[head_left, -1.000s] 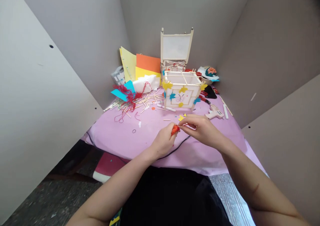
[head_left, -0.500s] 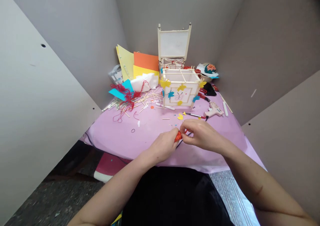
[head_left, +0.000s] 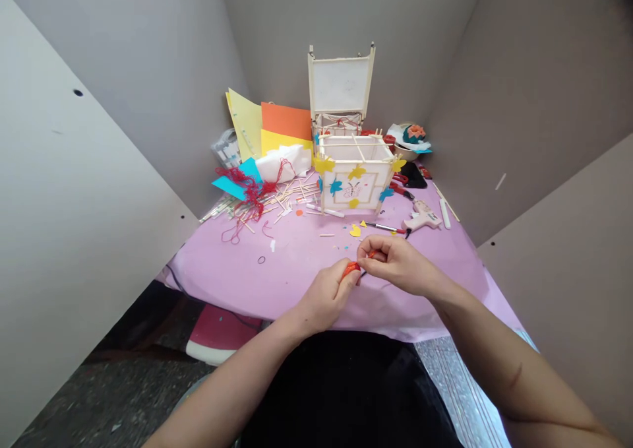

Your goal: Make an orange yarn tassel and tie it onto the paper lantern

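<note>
Close together over the front of the pink-covered table [head_left: 237, 263] are both hands. My left hand [head_left: 332, 291] is closed around a bundle of orange-red cord [head_left: 351, 270], which shows above the thumb. Touching its right side, my right hand [head_left: 390, 260] pinches with thumb and forefinger, and more orange cord shows inside its curled fingers. Beyond the hands stands a white stick-framed box [head_left: 352, 187] with yellow and blue paper shapes on it.
Right of the box lie a glue gun [head_left: 421, 216] and a dark pen [head_left: 384, 227]. Yellow paper scraps [head_left: 355, 231] are just beyond my hands. At the left are tangled red yarn [head_left: 253, 194], loose sticks [head_left: 297, 194] and coloured paper [head_left: 287, 119]. Panels rise on both sides.
My left hand has turned, so its thumb now lies over the cord bundle. My right fingers have shifted slightly, and more orange cord shows within them.
</note>
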A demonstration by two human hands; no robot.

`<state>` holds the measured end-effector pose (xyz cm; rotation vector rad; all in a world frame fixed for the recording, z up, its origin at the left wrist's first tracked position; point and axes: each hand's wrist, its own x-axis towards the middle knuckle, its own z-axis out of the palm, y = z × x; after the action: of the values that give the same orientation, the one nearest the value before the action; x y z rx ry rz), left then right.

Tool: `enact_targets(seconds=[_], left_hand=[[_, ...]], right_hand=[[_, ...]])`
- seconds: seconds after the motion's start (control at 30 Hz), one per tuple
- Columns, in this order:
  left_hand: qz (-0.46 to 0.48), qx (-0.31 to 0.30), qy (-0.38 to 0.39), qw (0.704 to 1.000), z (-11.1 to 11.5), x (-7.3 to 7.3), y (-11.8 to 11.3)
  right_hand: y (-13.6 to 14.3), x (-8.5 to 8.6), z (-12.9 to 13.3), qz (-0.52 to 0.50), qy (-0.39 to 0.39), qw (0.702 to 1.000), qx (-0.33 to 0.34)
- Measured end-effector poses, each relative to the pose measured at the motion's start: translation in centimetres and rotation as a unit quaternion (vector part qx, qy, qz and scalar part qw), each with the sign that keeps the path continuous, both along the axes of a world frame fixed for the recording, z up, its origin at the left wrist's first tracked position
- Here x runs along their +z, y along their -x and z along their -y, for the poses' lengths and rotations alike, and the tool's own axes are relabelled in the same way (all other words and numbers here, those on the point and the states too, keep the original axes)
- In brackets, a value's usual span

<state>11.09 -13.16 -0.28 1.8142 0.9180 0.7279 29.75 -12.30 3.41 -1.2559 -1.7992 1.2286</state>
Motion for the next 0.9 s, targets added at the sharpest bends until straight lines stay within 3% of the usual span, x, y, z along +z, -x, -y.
enact_targets(seconds=[0.2,0.3,0.6,0.9], left_hand=[[0.045,0.008,0.049,0.998,-0.5,-0.7,0.6],[0.076,-0.003,0.083,0.994,-0.6,-1.2,0.6],[0.031,-0.002,0.058,0.998,-0.5,-0.6,0.8],[-0.085,-0.028,-0.042,0.995,-0.7,0.2,0.9]], right_hand=[[-1.2,0.3,0.3,0.116,-0.205,0.972,-0.011],[-0.9,0.6,0.8,0.123,-0.271,0.954,-0.03],[-0.5,0.8,1.7,0.101,-0.289,0.948,-0.088],[-0.1,0.7,2.1,0.106,-0.364,0.922,-0.075]])
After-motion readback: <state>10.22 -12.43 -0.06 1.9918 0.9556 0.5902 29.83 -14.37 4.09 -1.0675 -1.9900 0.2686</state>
